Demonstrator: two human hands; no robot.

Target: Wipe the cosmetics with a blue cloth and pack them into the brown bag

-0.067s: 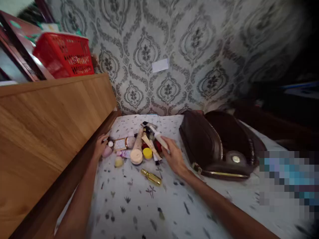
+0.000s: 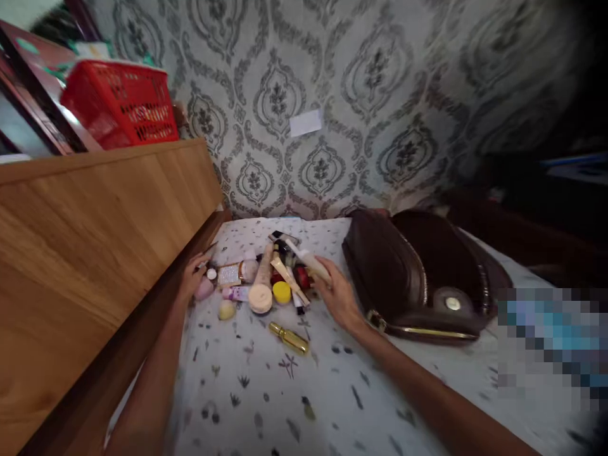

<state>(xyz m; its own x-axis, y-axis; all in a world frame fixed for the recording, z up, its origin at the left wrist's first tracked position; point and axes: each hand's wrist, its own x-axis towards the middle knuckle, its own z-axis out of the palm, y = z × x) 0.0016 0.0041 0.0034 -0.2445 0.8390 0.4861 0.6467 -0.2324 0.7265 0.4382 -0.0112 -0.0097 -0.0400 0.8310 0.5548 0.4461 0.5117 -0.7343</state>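
My right hand (image 2: 338, 292) is closed round the thick end of a slim white tube (image 2: 314, 263), its narrow tip pointing up and left over a pile of cosmetics. My left hand (image 2: 190, 276) is at the pile's left edge, fingers curled round something small and dark that I cannot make out. Just beside it lie a pink makeup sponge (image 2: 204, 289) and a small white cap (image 2: 211, 274). Between the hands are a glittery box (image 2: 229, 275), a purple tube (image 2: 236, 293), a round beige jar (image 2: 260, 298), a yellow-lidded pot (image 2: 282, 292) and a beige tube (image 2: 286, 273).
Nearer me lie a gold bottle (image 2: 289, 338) and a pale yellow sponge (image 2: 227, 310) on the patterned sheet (image 2: 256, 392). An unzipped dark brown bag (image 2: 380, 266) stands at right. A wooden cabinet (image 2: 104, 234) with a red basket (image 2: 123, 104) borders the left; wallpaper (image 2: 361, 152) closes the back.
My right hand has shifted slightly to the right with the white tube. My left hand has stayed nearly in place.
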